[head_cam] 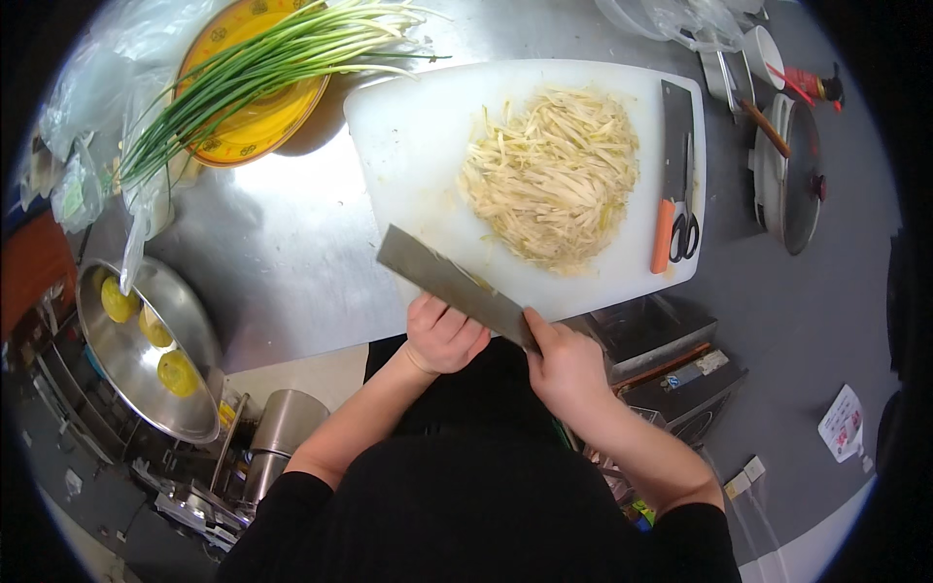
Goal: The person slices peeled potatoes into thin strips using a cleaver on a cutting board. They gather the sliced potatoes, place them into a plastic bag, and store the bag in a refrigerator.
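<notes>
My right hand (572, 361) grips a cleaver (452, 280) at its handle end, index finger along the blade. The broad blade is tilted over the near edge of a white cutting board (408, 153), with a few pale shreds stuck to it. My left hand (446, 335) is curled with its knuckles up, at the blade's near edge. Whether anything is inside those fingers is hidden. A heap of pale julienned vegetable (554, 178) with greenish bits lies on the board. Along its right side rest an orange-handled knife (670, 175) and black-handled scissors (685, 211).
A yellow plate (291, 124) holds long scallions (270, 73). At left, a steel bowl (197, 313) contains yellow round produce (177, 373). Plastic bags (87, 102) lie beyond. A lidded pan (798, 175) stands at right. The steel counter (291, 291) ends before my body.
</notes>
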`<state>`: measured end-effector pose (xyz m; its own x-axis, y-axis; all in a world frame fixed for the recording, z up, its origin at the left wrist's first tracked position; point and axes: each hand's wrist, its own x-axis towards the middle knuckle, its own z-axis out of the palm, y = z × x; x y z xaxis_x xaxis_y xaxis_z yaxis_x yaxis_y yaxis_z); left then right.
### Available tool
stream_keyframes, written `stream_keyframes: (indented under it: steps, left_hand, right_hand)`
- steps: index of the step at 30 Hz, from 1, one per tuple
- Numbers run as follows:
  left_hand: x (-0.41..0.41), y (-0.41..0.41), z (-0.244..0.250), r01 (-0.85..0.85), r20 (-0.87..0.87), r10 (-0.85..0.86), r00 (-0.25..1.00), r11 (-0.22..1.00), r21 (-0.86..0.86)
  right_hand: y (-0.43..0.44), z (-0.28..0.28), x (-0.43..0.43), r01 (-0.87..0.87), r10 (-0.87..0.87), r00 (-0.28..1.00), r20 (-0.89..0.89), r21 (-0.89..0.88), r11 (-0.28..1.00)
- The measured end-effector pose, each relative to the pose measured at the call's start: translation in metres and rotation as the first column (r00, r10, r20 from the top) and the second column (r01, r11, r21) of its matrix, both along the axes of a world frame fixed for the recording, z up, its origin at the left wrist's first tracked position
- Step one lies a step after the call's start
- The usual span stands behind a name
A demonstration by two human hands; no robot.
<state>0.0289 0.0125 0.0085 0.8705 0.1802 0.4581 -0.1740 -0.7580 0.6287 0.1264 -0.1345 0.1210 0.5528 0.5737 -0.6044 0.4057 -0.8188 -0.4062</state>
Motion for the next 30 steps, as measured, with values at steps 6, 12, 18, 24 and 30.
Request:
stream_keyframes:
  steps: [6, 12, 18, 24, 30]
  left_hand:
    - [0.003, -0.001, 0.004, -0.044, 0.021, 0.043, 0.999, 0.998, 0.048]
    - [0.003, -0.001, -0.002, -0.013, 0.038, 0.013, 0.999, 1.0, 0.003]
    - [0.0, -0.005, -0.004, -0.033, 0.056, 0.033, 0.998, 0.999, 0.005]
    - [-0.002, -0.004, -0.004, -0.055, 0.027, 0.054, 0.998, 0.998, 0.033]
    - [0.001, -0.003, -0.001, -0.032, 0.029, 0.031, 0.999, 0.998, 0.057]
  right_hand:
    - [-0.029, 0.036, -0.009, -0.003, 0.001, 1.0, -0.025, -0.062, 0.998]
    - [-0.009, 0.014, -0.003, 0.008, -0.01, 0.999, -0.034, -0.061, 0.998]
    - [0.006, -0.031, -0.003, 0.041, -0.043, 0.999, 0.016, 0.075, 0.996]
    - [-0.014, 0.024, -0.002, 0.005, -0.004, 1.0, -0.031, 0.006, 1.0]
    - [-0.024, 0.029, -0.006, -0.005, 0.003, 0.999, -0.038, -0.041, 0.999]
